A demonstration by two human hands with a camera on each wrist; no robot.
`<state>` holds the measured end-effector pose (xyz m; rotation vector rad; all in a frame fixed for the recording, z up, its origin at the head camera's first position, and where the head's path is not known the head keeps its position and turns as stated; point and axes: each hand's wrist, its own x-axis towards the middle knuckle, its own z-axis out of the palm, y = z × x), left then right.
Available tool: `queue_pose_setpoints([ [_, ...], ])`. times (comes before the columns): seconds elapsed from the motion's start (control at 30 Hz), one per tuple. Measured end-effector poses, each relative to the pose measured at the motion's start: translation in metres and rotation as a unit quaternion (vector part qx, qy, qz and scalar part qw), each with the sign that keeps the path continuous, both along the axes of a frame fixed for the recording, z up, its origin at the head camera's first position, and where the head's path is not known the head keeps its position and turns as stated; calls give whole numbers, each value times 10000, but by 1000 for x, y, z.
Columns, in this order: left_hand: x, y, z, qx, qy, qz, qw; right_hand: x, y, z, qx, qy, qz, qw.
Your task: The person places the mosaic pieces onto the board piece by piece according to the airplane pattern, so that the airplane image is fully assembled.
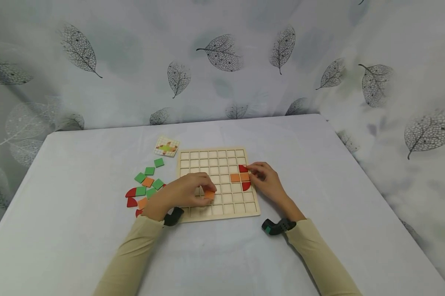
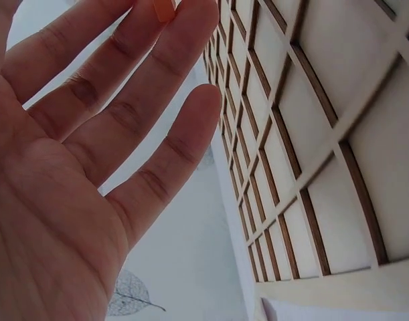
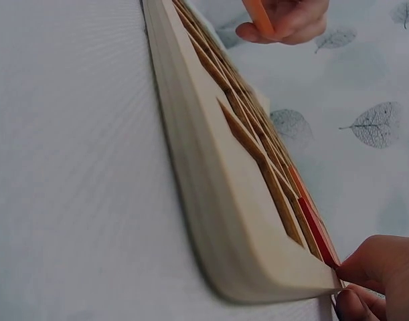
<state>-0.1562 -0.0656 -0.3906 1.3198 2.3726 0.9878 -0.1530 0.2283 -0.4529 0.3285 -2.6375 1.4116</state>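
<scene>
A wooden grid board (image 1: 204, 218) lies flat on the table. Above its lower middle cells, my left hand (image 1: 187, 190) pinches an orange square tile (image 1: 209, 195) between thumb and fingers. In the left wrist view only a corner of that tile (image 2: 164, 9) shows past the fingers (image 2: 171, 160). My right hand (image 1: 267, 181) grips the board's right edge with thumb and fingertips, as the right wrist view also shows. Beside it, two orange squares (image 1: 235, 178) sit in adjoining cells, with a red quarter-circle tile (image 1: 242, 168) above and another red quarter-circle (image 1: 246, 186) below.
Left of the board lie several loose green squares (image 1: 150, 171), orange squares (image 1: 147, 182) and red quarter-circles (image 1: 132, 202), some partly behind my left forearm. A pattern card (image 1: 167, 146) rests near the board's upper left corner. White cloth covers the table (image 1: 85, 230).
</scene>
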Motion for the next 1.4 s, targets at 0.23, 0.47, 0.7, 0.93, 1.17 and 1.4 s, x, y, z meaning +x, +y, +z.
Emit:
queue_pose_setpoints([
  [0.23,-1,11,2,-213,80,56,9997,1,0,0,-11,1,-7,10000],
  [0.47,-5,21,-2,-218,101,238,9994,1,0,1,37,-63,-46,10000],
  [0.7,-8,33,-5,-276,341,166,9989,0,2,-1,46,43,34,10000],
  [0.93,-13,47,-7,-64,542,-23,9985,0,1,0,-18,89,85,9999],
  [1.17,-14,59,-5,-289,693,301,9967,0,0,0,28,53,46,10000],
  [1.4,-14,69,-2,-732,713,601,9930,-1,0,-1,30,81,7,10000],
])
